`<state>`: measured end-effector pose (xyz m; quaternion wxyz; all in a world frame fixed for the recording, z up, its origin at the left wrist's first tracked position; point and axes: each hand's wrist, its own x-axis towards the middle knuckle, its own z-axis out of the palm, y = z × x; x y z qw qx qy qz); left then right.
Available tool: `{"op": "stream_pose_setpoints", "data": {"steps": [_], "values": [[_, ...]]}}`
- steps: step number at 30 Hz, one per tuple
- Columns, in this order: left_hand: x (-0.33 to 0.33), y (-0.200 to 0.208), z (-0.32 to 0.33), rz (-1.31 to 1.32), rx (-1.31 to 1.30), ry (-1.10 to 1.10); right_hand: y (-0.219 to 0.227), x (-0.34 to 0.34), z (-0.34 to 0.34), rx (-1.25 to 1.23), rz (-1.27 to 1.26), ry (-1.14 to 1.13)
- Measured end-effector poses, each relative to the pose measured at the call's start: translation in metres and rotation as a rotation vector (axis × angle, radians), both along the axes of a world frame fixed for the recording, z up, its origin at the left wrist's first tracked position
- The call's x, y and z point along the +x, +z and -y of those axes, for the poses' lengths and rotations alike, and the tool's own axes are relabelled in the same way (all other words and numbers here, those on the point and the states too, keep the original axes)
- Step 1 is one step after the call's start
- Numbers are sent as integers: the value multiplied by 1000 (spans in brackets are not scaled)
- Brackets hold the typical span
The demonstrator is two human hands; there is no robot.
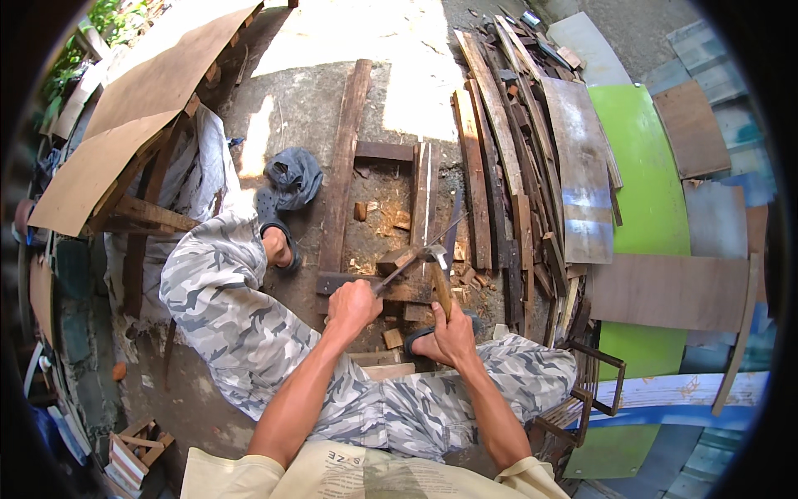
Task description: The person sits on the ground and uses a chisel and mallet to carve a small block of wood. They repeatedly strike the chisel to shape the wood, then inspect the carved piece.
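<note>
Forearms come in from the lower edge, and we sit low over the ground with knees spread in grey camouflage trousers (249,333). Our left hand (353,303) is closed tight around a slim metal tool, which we take for a chisel (407,264), held slanting up and to the right so that its tip rests on a small wooden block (395,259). Our right hand (455,335) has its fingers wrapped around the wooden handle of a hammer (438,270), whose steel head stands just beside the upper end of the chisel, touching it or nearly so; we cannot tell which. The block lies on a dark cross plank (366,284), part of a rough frame of planks on the concrete, with chips and offcuts (392,337) scattered about it. We judge the step in hand to be chiselling at the block, a strike either landing or about to land. The next blow calls for the chisel kept steady at its angle and the hammer face brought square onto its end, clear of our left knuckles. Beyond the frame our foot rests in a dark sandal (283,241), with a crumpled blue-grey cloth (295,176) just past it. Farther right lies a stack of old boards (507,141), then a bright green panel (640,166); to the far left leans a brown sheet of board (141,100).
</note>
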<state>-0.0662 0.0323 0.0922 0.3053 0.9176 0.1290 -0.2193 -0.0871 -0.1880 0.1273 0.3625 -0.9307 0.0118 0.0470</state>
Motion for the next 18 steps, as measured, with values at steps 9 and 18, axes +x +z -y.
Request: {"op": "stream_pose_setpoints", "data": {"steps": [9,18], "values": [[-1,3,5,9,-8,7,7,-6,7,12,-42,65],[-4,-5,2,5,-1,26,67,0,-12,746,394,8]]}}
